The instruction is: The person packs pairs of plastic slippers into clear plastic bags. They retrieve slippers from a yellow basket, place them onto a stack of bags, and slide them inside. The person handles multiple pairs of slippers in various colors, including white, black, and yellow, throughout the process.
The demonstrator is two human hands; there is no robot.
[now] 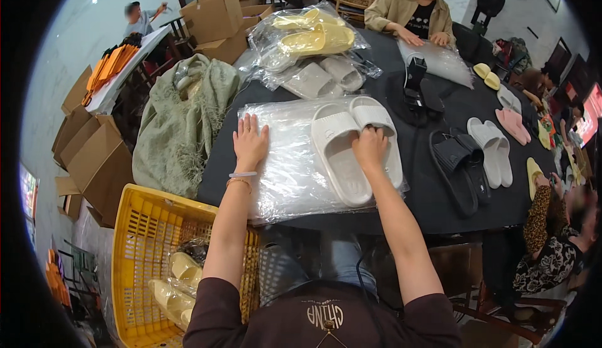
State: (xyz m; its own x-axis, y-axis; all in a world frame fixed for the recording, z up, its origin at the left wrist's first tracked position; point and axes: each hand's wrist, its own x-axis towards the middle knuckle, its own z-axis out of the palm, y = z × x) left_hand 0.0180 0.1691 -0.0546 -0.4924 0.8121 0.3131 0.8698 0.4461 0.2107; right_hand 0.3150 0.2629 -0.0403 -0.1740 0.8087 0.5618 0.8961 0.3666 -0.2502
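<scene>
My left hand (251, 139) lies flat, fingers stretched, on a stack of clear plastic bags (281, 182) at the table's near edge. A pair of off-white slide slippers (340, 163) rests side by side on the right part of that stack. My right hand (370, 146) is closed on the pair where the two slippers meet, just below the straps; its fingertips are partly hidden. Beyond the stack lies a grey pair of slippers (316, 79) in plastic, with bagged yellow slippers (320, 39) piled behind it.
A yellow crate (128, 247) with bagged slippers stands at my left, near a green sack (179, 119) and cardboard boxes (94, 160). Black slippers (454, 169) and white slippers (491, 150) lie to the right on the dark table (414, 213). A co-worker (407, 18) handles plastic bags opposite.
</scene>
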